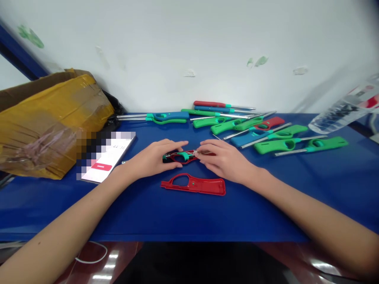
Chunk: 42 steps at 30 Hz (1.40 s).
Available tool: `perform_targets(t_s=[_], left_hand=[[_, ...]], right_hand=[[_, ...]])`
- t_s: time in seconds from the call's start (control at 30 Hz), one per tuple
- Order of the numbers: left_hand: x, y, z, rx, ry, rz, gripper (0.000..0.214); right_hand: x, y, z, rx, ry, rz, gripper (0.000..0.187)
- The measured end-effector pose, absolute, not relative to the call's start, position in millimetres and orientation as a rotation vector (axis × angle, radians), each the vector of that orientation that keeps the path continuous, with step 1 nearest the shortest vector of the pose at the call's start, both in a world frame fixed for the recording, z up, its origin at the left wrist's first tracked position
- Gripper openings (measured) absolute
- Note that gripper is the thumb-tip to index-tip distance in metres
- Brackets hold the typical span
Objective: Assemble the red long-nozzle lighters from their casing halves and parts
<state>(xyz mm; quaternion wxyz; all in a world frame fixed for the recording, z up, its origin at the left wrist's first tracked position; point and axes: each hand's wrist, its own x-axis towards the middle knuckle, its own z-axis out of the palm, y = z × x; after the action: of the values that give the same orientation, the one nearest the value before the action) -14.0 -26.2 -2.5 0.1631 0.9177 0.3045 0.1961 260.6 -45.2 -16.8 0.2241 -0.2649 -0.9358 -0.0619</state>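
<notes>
An opened red stick lighter (194,159) lies between my hands, its inner parts and a teal trigger (186,156) exposed. My left hand (156,157) grips its left end between thumb and fingers, where a dark and green piece shows. Over the right end, the fingers of my right hand (223,157) are bent and pressed onto the inner parts. Whether they pinch a small clear part there is hard to make out. Nearer to me, the loose red half shell (204,186) rests on the blue table with its hollow side up.
Several green, blue and red stick lighters (268,146) are spread along the back right, more (168,117) at back left. A phone (108,161) lies beside my left forearm. A taped cardboard box (53,126) stands left; a clear plastic bottle (346,104) is at right.
</notes>
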Motion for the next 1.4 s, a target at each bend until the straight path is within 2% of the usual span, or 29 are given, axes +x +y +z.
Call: perform_targets(t_s=[0.07,0.2,0.33,0.5,0.67,0.77,0.93,1.1,1.4], left_hand=[[-17.4,-25.3,-0.3,2.598,0.897,0.586,0.057],[-19.4,-23.8,0.9,2.650,0.860,0.567,0.035],[-18.6,-22.5,-1.9,2.680,0.838,0.543,0.026],[-17.7,-24.0,-2.3,2.676,0.862,0.550,0.029],[-12.1,-29.6,-1.9,2.659,0.909,0.555,0.044],[-7.6,-30.3,-5.2,2.644,0.998,0.555,0.050],[-4.2,-27.8,-12.2,2.638,0.990,0.584,0.036],[-2.6,-27.7,-13.5,2.579,0.984,0.672,0.042],[-0.7,-32.1,-10.6,2.663,0.920,0.738,0.033]], right_hand=[[261.4,-44.3,-18.8,-0.768,-2.552,-0.071,0.027],[262.4,-43.9,-19.3,-0.796,-2.545,0.031,0.029],[262.2,-44.8,-17.1,-0.791,-2.578,0.050,0.029],[262.0,-44.7,-17.3,-0.784,-2.543,0.125,0.029],[263.9,-43.0,-19.6,-0.817,-2.476,0.127,0.032],[264.5,-42.2,-20.6,-0.812,-2.480,0.138,0.026],[263.0,-42.8,-20.4,-0.885,-2.438,0.207,0.027],[260.3,-44.7,-17.5,-1.006,-2.351,0.288,0.043],[259.3,-44.4,-18.0,-0.954,-2.356,0.234,0.030]])
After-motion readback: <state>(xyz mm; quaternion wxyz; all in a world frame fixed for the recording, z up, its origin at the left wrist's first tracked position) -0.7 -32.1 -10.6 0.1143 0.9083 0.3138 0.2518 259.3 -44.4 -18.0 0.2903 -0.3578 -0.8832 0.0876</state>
